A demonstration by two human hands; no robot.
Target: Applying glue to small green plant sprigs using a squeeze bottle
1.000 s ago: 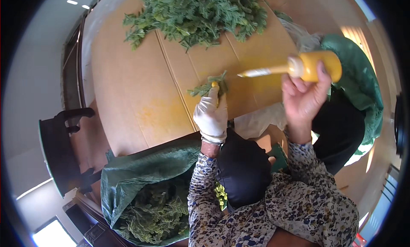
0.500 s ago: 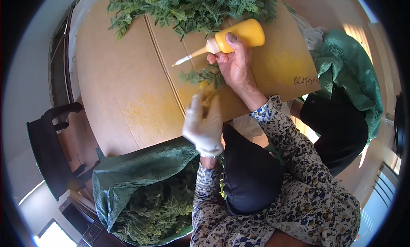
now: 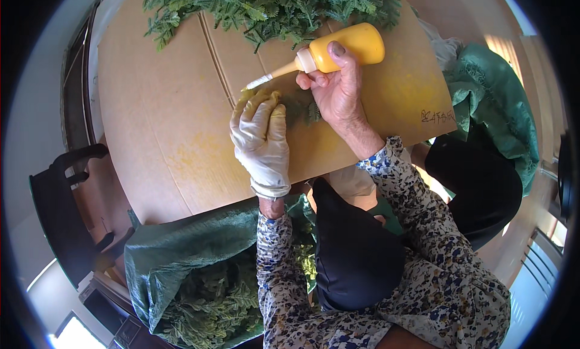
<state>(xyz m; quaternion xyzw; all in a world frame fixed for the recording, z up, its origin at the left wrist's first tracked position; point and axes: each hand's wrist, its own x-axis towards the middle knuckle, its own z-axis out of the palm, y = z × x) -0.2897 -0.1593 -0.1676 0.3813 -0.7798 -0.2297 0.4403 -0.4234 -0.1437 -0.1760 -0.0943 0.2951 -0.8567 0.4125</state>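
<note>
R hand [image 3: 338, 92]: gripping yellow squeeze bottle [image 3: 350, 47], nozzle aimed left. L hand [image 3: 263, 137], white glove: flat, fingers spread, pressing green sprig [image 3: 305, 110] onto cardboard sheet [image 3: 163, 125].

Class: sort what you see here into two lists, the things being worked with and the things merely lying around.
In use: yellow squeeze bottle in right hand; green sprig under gloved left hand; cardboard sheet.

Lying about: pile of sprigs; green sack of sprigs; black chair.

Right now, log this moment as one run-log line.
left hand: gloved, pressing green sprig on cardboard sheet | right hand: holding yellow squeeze bottle, nozzle toward sprig
</note>
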